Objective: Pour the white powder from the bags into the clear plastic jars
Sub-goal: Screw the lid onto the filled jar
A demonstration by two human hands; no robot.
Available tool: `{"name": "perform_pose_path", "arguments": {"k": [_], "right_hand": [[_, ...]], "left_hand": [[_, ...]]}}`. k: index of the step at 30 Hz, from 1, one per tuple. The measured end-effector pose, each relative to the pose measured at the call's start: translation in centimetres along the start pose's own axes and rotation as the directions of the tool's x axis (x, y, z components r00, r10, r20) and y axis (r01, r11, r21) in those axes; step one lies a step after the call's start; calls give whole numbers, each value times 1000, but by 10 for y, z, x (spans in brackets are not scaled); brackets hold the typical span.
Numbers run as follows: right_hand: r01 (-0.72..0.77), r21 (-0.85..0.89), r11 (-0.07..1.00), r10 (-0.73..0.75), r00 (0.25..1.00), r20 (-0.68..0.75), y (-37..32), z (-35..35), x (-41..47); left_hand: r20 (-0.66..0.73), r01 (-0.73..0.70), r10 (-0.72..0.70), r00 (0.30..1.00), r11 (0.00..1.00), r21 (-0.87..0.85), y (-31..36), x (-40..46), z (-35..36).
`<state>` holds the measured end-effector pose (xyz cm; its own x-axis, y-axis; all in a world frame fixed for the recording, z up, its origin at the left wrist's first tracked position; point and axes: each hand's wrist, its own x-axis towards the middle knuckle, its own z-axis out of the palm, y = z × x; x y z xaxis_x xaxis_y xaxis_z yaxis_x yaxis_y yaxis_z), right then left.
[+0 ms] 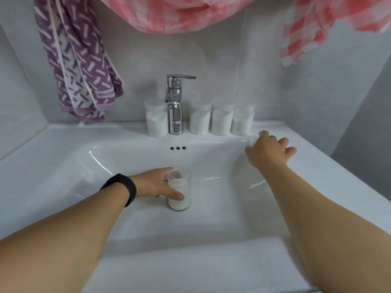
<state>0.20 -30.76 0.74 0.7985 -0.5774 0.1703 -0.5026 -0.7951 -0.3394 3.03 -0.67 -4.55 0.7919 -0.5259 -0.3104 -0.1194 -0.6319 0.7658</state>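
Note:
A clear plastic jar point(179, 192), partly filled with white powder and with no lid on it, stands in the white sink basin point(211, 218). My left hand point(154, 183) grips it from the left, thumb across its front. My right hand point(268, 151) hovers at the basin's right rim, fingers relaxed and spread, holding nothing that I can make out. Along the back ledge stand several lidded jars of white powder: one point(156, 120) left of the tap and three point(222, 121) to its right. No powder bag is in view.
A chrome tap point(175, 106) rises at the middle of the back ledge. A purple patterned towel point(80, 66) hangs at the upper left, and pink checked cloth point(306, 28) hangs overhead and at the right. Grey tiled walls enclose the sink.

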Motion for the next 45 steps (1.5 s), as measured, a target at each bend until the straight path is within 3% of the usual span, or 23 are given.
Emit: {"name": "perform_pose_path", "arguments": {"k": [7,11,15,18,20,22,25,29,35,39,42,45], "right_hand": [[-65,-48,997,62,997,-45,2,4,5],[-51,-178,983,41,998,-57,5,5,8],[-11,-193,981,-6,996,-85,1,4,7],[197,125,972,-192,980,-57,-10,7,0],[318,462,828,-356,934,-4,-20,8,-12],[314,701,641,-492,868,61,-32,5,-26],[339,784,520,-584,811,37,-43,0,-38],[264,887,379,-564,826,-5,-45,-1,-40],[366,736,569,-624,775,97,-46,6,-43],[372,725,580,-651,746,137,-45,5,-42],[415,708,572,-711,681,175,-44,1,-43],[484,619,619,-725,656,212,-42,3,-41]], "left_hand": [[-66,-41,44,997,998,48,8,5,6],[-87,-72,75,993,997,29,8,6,5],[-139,-106,104,985,994,-6,11,9,6],[-187,-118,108,976,992,-40,16,7,6],[-209,-136,120,971,989,-64,22,6,7],[-222,-150,131,966,986,-69,25,6,10],[-217,-174,155,964,982,-75,29,12,19],[-208,-233,208,956,967,-106,40,17,30],[-293,-311,249,923,931,-189,48,12,31],[-327,-319,249,912,930,-181,47,10,29],[-354,-333,249,901,922,-198,50,9,29],[-367,-358,294,883,926,-118,58,7,33]]}}
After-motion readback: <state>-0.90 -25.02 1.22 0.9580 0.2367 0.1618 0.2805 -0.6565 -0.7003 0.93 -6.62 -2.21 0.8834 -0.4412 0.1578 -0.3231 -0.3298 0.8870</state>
